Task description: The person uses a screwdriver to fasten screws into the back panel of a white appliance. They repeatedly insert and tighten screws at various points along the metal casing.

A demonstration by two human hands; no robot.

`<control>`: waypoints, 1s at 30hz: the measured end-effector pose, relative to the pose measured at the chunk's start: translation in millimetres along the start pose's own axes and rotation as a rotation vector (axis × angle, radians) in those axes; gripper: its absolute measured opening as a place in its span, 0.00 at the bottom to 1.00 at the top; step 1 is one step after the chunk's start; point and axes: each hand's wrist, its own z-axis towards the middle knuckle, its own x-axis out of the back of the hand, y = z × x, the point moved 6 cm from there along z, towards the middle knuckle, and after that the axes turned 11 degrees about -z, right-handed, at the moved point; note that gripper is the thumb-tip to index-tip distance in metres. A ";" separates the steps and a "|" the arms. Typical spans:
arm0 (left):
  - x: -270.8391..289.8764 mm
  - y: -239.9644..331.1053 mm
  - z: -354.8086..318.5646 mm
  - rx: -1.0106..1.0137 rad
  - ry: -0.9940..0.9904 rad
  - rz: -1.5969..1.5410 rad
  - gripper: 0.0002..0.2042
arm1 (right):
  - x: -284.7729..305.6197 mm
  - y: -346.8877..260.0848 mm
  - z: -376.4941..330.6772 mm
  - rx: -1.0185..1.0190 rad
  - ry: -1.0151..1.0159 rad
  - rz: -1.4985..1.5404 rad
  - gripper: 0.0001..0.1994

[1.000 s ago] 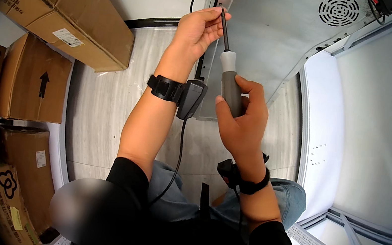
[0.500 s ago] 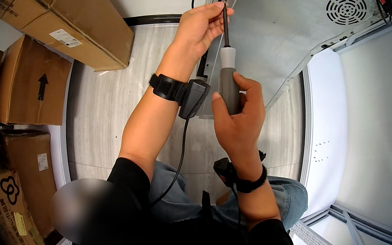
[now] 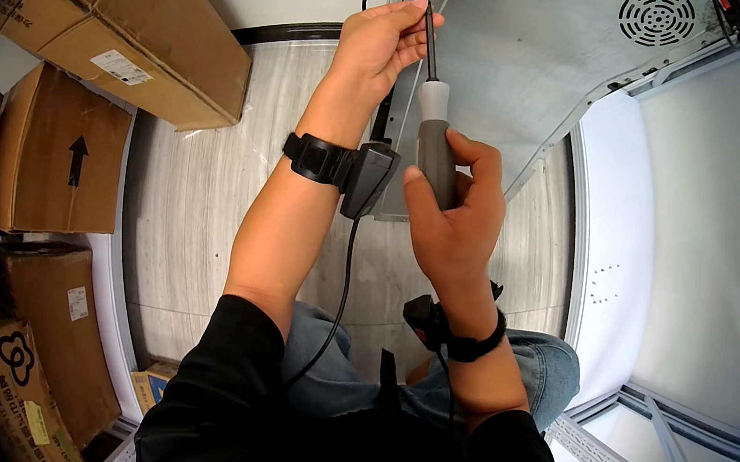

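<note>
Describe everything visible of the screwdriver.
The screwdriver has a slim, dark, metallic shaft, a pale grey collar and a thick, darker grey handle, seemingly plastic. The right hand grips the handle; the shaft points forward and slightly left, its tip near the metal panel's left edge. The left hand has fingertips beside the tip; contact is unclear.
</note>
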 end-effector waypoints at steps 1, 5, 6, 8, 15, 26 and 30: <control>-0.2 0.8 -0.7 0.002 0.000 0.034 0.09 | -0.1 -0.7 0.6 0.006 -0.007 -0.008 0.18; -6.6 5.3 -7.3 0.058 -0.129 0.211 0.13 | 2.6 -2.9 2.7 -0.027 -0.035 0.021 0.18; -9.6 6.8 -10.4 0.082 -0.193 0.264 0.14 | 3.4 -3.1 3.1 -0.048 -0.043 0.043 0.18; -13.8 10.4 -17.7 0.129 -0.259 0.355 0.15 | 2.3 -0.1 4.1 -0.144 -0.093 0.125 0.20; -11.1 4.6 -21.8 0.181 -0.290 0.344 0.12 | -2.1 -6.3 0.8 -0.412 -0.211 0.421 0.23; -7.7 5.2 -22.3 0.129 -0.176 0.406 0.12 | -2.7 -20.4 -7.3 0.023 -0.015 -0.094 0.25; -11.8 4.9 -24.7 0.158 -0.214 0.382 0.12 | -2.6 -4.5 -4.6 -0.224 -0.132 0.111 0.21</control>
